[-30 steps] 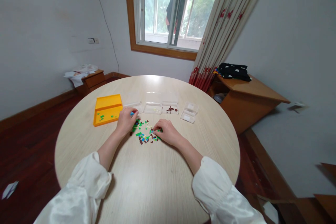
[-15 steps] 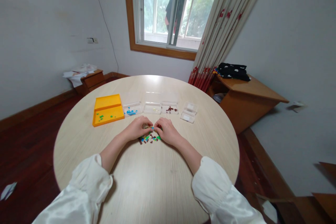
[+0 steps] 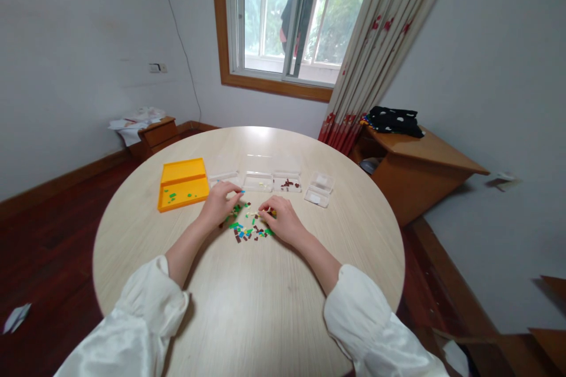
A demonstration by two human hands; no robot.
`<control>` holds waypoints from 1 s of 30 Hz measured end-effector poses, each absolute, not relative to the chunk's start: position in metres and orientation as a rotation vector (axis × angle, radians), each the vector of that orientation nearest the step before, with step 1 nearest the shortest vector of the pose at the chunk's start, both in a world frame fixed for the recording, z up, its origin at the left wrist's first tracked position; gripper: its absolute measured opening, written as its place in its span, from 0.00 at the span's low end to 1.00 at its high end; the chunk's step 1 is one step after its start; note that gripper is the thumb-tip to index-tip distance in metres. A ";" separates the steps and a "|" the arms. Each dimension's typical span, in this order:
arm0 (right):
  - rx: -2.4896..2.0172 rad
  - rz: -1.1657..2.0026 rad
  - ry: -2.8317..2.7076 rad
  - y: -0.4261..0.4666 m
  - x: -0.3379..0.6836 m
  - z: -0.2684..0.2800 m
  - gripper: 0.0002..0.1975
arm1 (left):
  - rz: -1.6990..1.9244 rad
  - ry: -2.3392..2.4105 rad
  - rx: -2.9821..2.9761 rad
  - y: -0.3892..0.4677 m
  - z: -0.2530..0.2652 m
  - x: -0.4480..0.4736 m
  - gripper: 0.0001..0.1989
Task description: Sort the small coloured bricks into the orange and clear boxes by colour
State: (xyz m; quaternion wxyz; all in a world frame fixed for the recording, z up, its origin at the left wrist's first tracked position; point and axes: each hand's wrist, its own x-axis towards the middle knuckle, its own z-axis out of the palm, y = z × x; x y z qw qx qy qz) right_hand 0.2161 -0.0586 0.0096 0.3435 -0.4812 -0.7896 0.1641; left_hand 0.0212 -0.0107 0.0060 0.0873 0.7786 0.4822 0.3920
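Observation:
My left hand [image 3: 218, 205] is raised in front of the clear box that holds blue pieces, and its fingertips pinch a small blue piece [image 3: 243, 191]. Close to the pile, my right hand [image 3: 283, 221] has its fingers curled together; whatever may be between them is too small to make out. Below and between both hands lies a loose pile of small green, blue, brown, yellow and pale pieces [image 3: 246, 232]. Part of this pile is hidden under the fingers.
Behind the hands stand a yellow open case [image 3: 183, 167] with green pieces, a clear box [image 3: 258, 189] with pale pieces, another clear box with brown pieces [image 3: 289, 183], and a small clear box [image 3: 325, 178]. All rest on a round table [image 3: 265, 306].
My hands have come apart. The left moved up and left with a blue piece, now partly covering the blue pieces' box; the right stays near the pile, which shows more.

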 end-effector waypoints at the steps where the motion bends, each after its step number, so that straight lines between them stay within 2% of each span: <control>1: -1.208 0.453 -2.089 -0.061 0.215 0.010 0.02 | 1.224 1.576 2.300 -0.009 0.006 0.017 0.07; 5: -1.052 0.518 -2.232 -0.073 0.206 0.011 0.02 | 1.166 2.026 2.227 -0.004 0.005 0.006 0.11; 12: -0.988 0.448 -2.391 -0.083 0.196 0.012 0.05 | 0.908 2.215 2.222 -0.002 0.003 0.006 0.15; 18: -1.045 0.431 -2.421 -0.083 0.195 0.012 0.06 | 0.896 2.222 2.207 0.000 0.001 0.006 0.16; 30: -1.141 0.511 -2.357 -0.080 0.195 0.011 0.04 | 1.235 1.962 2.219 0.001 -0.004 0.011 0.10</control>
